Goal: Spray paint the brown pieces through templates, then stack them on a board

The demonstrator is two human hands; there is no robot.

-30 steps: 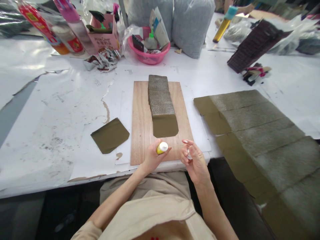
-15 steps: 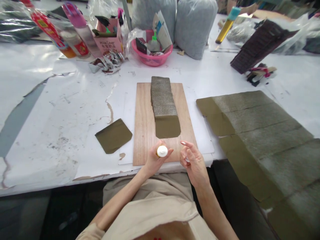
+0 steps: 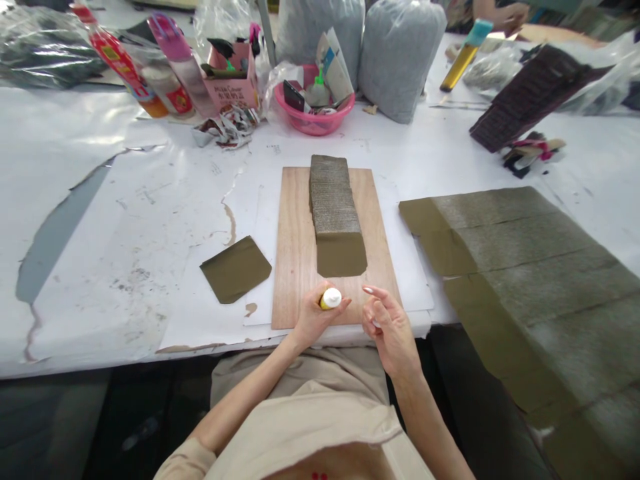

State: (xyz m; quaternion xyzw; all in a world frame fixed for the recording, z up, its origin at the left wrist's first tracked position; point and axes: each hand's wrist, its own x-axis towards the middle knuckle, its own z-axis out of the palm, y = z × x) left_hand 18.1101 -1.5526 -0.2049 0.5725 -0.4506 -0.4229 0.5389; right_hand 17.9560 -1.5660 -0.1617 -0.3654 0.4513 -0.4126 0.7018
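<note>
My left hand is wrapped round a small bottle with a white top and a bit of yellow body showing. Just right of it, my right hand has curled fingers and an index finger pointing left; a small white piece shows between them, mostly hidden. Both hands are over the near edge of a wooden board. On the board, beyond my hands, lies a row of overlapping olive-brown pieces, with the nearest piece showing its smooth face. A loose olive piece lies left of the board.
Large overlapping olive sheets hang over the table's edge at right. Behind stand a pink basket, a pink box, bottles and stuffed clear bags. A dark ridged stack leans at back right, near another person's hand.
The whole view has shifted slightly, so the table's things appear further right. The bottle in my left hand is tilted a little more, showing more yellow. My right hand keeps its pose.
</note>
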